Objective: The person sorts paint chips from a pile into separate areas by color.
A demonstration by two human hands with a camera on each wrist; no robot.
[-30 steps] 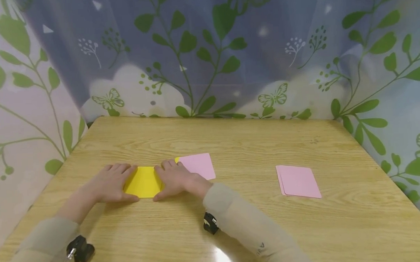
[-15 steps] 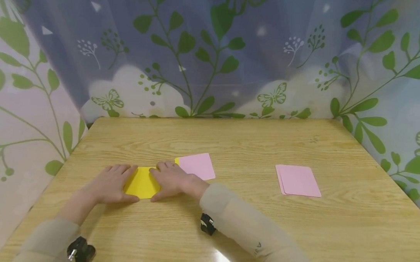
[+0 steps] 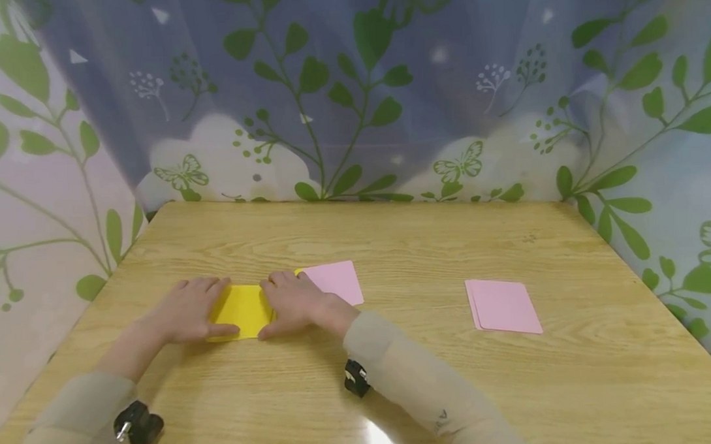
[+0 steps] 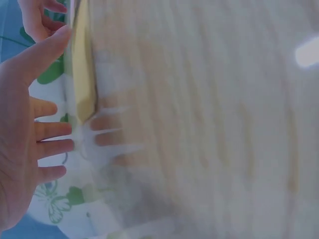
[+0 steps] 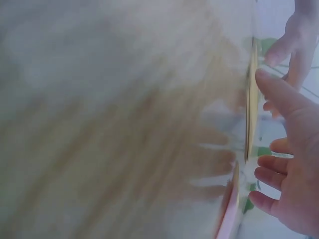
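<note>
Two hands flat, fingers straight, on glossy wood-grain table [image 3: 391, 247]: left hand [image 3: 185, 313] pressing left edge of folded yellow paper [image 3: 241, 309], right hand [image 3: 293, 302] pressing right edge. Pink sheet [image 3: 334, 281] just beyond; pink stack [image 3: 502, 306] well apart. Wrist views: paper edge-on, blurred.

surface: light wooden table with visible grain [image 3: 391, 234] | on it, left of middle: folded yellow paper sheet [image 3: 241, 309], lying flat | just beside, touching its far right corner: pink square paper sheet [image 3: 337, 281] | well apart, right side: small stack of pink paper sheets [image 3: 502, 306], flat
</note>
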